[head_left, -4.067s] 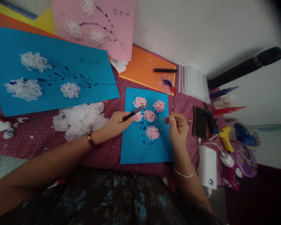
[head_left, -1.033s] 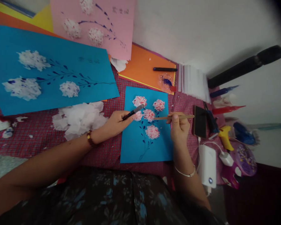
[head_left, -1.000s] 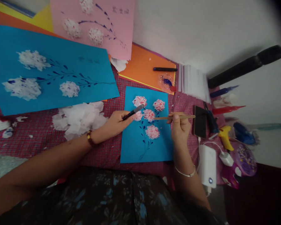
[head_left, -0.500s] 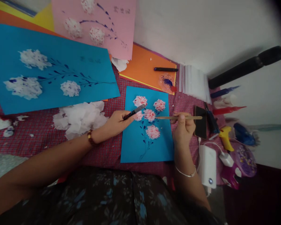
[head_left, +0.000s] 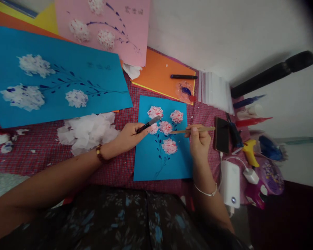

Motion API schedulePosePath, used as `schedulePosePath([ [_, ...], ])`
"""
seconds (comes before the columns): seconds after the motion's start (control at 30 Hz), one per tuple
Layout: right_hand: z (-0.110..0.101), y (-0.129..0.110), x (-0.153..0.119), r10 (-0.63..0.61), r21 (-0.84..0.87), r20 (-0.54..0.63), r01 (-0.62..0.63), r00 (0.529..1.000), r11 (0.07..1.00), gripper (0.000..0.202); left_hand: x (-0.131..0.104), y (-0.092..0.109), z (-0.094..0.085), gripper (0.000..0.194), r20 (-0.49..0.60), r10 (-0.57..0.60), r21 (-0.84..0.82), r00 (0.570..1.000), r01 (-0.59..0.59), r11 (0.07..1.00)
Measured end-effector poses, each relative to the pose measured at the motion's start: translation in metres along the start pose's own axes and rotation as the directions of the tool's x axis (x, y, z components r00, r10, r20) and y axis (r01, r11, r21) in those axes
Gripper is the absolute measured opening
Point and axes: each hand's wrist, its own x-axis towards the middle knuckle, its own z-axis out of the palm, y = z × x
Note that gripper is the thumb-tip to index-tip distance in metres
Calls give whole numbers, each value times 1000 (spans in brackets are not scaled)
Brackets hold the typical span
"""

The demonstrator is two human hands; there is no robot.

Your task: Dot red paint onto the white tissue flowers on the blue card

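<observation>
A small blue sheet [head_left: 146, 165] lies in front of me, bearing several white paper flowers [head_left: 169, 146] flecked with red and a drawn dark stem with blue leaves. My left hand [head_left: 127, 137] is closed around a black marker [head_left: 147, 125] with a grey end, which lies over the sheet's left side. Pinched in my right hand [head_left: 200, 142] is a thin wooden stick [head_left: 178, 131]. Its tip reaches the right edge of the middle flower; whether it touches is too small to tell.
Left are a pile of white paper pieces [head_left: 87, 130] and a larger blue flower picture [head_left: 99, 104]. Behind lie an orange sheet [head_left: 156, 73] and a pink picture [head_left: 138, 38]. To the right sit a phone [head_left: 221, 135], a white power bank [head_left: 231, 182] and a yellow glue gun [head_left: 250, 152].
My right hand has tilted the wooden stick a little, its back end now higher and drawn leftward. My left hand and the marker have hardly moved; the whole view has shifted slightly.
</observation>
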Motion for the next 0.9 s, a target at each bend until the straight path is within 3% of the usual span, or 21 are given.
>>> schedulePosePath([
  [0.6, 1, -2, -2, -18, 24, -42, 20, 999, 1000, 27, 0, 1, 0, 41, -7, 4, 24, 1000, -4, 1000],
  [0.9, 1, -2, 0, 4, -57, -21, -5, 1000, 998, 29, 0, -1, 1, 42, -14, -3, -6, 1000, 3, 1000],
])
